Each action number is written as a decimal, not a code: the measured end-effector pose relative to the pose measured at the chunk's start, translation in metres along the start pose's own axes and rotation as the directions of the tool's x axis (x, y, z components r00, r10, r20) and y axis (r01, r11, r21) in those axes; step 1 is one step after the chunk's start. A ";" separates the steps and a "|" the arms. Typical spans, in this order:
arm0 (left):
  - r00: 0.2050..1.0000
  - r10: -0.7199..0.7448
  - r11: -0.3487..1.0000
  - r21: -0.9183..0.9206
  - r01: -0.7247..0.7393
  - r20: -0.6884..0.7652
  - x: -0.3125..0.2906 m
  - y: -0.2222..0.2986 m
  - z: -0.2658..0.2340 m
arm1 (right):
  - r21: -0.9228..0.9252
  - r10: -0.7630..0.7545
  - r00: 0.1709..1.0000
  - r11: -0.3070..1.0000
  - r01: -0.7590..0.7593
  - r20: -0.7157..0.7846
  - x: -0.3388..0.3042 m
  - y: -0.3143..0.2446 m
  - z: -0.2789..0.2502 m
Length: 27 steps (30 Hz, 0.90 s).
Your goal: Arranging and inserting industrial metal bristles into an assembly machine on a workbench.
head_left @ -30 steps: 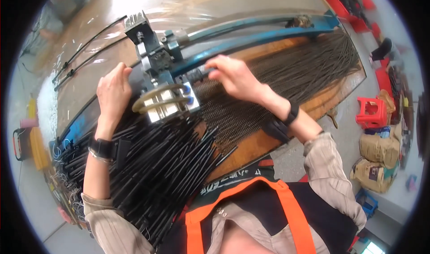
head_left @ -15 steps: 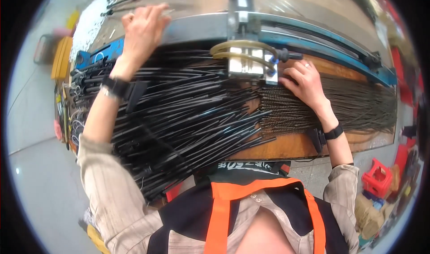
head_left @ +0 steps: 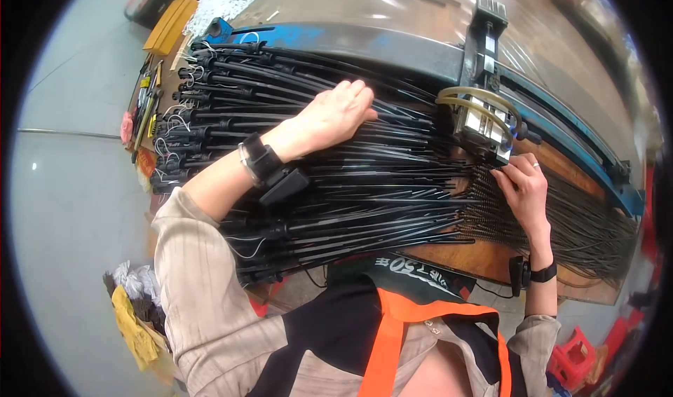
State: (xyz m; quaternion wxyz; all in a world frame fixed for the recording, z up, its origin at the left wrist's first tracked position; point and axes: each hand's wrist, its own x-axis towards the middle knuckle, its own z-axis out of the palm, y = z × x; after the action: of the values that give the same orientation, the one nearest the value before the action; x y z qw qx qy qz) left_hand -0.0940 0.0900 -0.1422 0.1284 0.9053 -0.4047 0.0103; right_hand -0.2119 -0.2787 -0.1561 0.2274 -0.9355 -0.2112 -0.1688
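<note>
A thick bundle of long black tubes (head_left: 364, 187) lies crosswise, with sockets and white cords at the left ends. Above it is my left hand (head_left: 336, 117), its fingers curled in; whatever they hold is hidden under the palm. Beside the clamp head (head_left: 484, 127) of a machine, my right hand (head_left: 522, 187) pinches thumb and fingers together. What is between those fingertips is too small to make out. Right under that hand spreads a bundle of thin dark cables (head_left: 582, 215), with ridged, spiral-looking ends facing the tubes. A yellowish hose (head_left: 466, 92) loops over the clamp head.
Behind the bundles runs the machine's blue and grey rail (head_left: 350, 39). A yellow box (head_left: 170, 25) and white scraps (head_left: 228, 1) lie at the far left. Hand tools (head_left: 147, 103) lie along the left table edge. A red stool (head_left: 573, 358) stands on the floor at right.
My left hand has come from beyond the rail back over the black tubes. My right hand stays beside the clamp head. The whole view has turned, shifting the scene rightward.
</note>
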 end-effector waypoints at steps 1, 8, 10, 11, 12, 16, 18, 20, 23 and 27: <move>1.000 -0.010 0.996 -0.085 0.007 -0.026 0.001 0.000 0.000 | -0.005 -0.004 1.000 1.000 0.004 -0.004 0.002 -0.002 0.000; 0.988 0.150 0.987 -0.067 -0.147 0.042 0.006 0.020 0.004 | 0.179 0.167 0.969 0.963 -0.200 0.179 -0.003 -0.007 0.012; 0.989 0.146 0.989 -0.024 -0.145 0.029 0.002 0.021 0.004 | 0.204 0.188 0.954 0.950 -0.236 0.232 0.002 -0.016 0.009; 0.983 0.182 0.983 -0.046 -0.180 0.036 0.003 0.020 0.005 | 0.238 0.170 0.959 0.945 -0.224 0.227 0.003 -0.017 0.009; 0.986 0.163 0.987 0.004 -0.164 0.029 0.005 0.020 0.007 | 0.221 0.209 0.952 0.940 -0.258 0.224 0.000 -0.016 0.009; 0.990 0.132 0.977 0.160 -0.138 0.049 0.019 0.038 0.011 | 0.266 0.219 0.957 0.927 -0.265 0.190 -0.011 -0.002 0.014; 0.982 0.135 0.947 0.275 -0.168 0.135 0.030 0.056 0.005 | 0.249 0.224 0.969 0.937 -0.244 0.104 -0.018 0.002 0.015; 0.976 0.163 0.946 0.259 -0.196 0.146 0.032 0.074 0.000 | 0.233 0.238 0.970 0.941 -0.245 0.059 -0.022 0.003 0.012; 0.958 0.230 0.940 0.218 -0.264 0.172 0.032 0.097 0.000 | 0.350 0.138 0.990 0.926 -0.142 0.035 -0.022 -0.007 0.013; 0.960 0.253 0.956 0.122 -0.268 0.123 0.038 0.117 0.002 | 0.381 0.141 0.982 0.921 -0.083 -0.126 -0.034 -0.013 0.013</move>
State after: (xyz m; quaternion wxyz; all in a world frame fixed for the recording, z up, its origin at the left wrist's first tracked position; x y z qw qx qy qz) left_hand -0.1547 -0.0137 -0.1134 0.0414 0.8501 -0.5250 0.0069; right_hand -0.2441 -0.2722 -0.1764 0.4260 -0.8701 -0.1678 -0.1824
